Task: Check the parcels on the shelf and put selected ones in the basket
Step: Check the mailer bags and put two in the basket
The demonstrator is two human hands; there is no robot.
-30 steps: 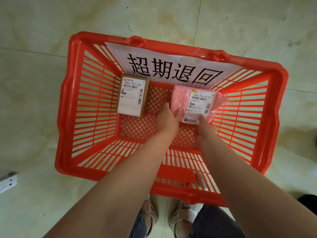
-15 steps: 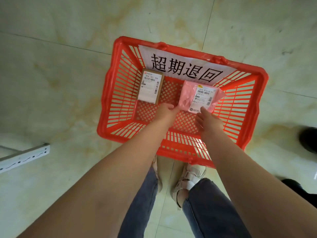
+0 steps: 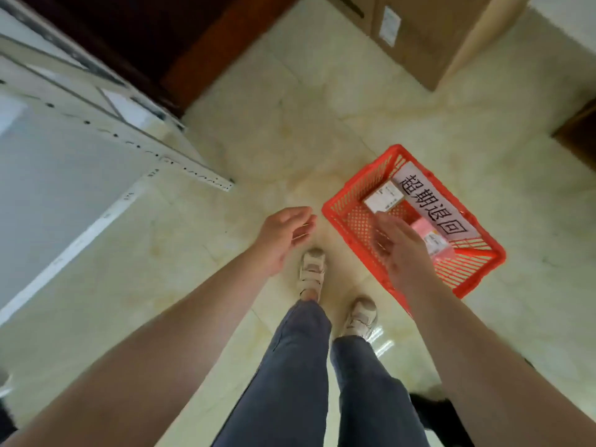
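A red plastic basket point(image 3: 346, 196) with a white paper sign stands on the floor at the right. Inside lie a small brown box parcel point(image 3: 383, 196) with a white label and a pink bag parcel point(image 3: 433, 241). My right hand point(image 3: 398, 250) hovers above the basket's near side, fingers apart, holding nothing. My left hand point(image 3: 283, 237) is over the bare floor left of the basket, open and empty. The white metal shelf point(image 3: 80, 150) fills the left side; no parcels show on it.
A large cardboard box point(image 3: 416, 30) stands at the top right. A dark wooden door or panel point(image 3: 200, 50) is at the top. My legs and shoes point(image 3: 311, 272) are below the hands on the cream tiled floor.
Both hands let go of the pink parcel and drew back out of the basket. The view rose and swung left, so the basket now sits at the right and the shelf appears.
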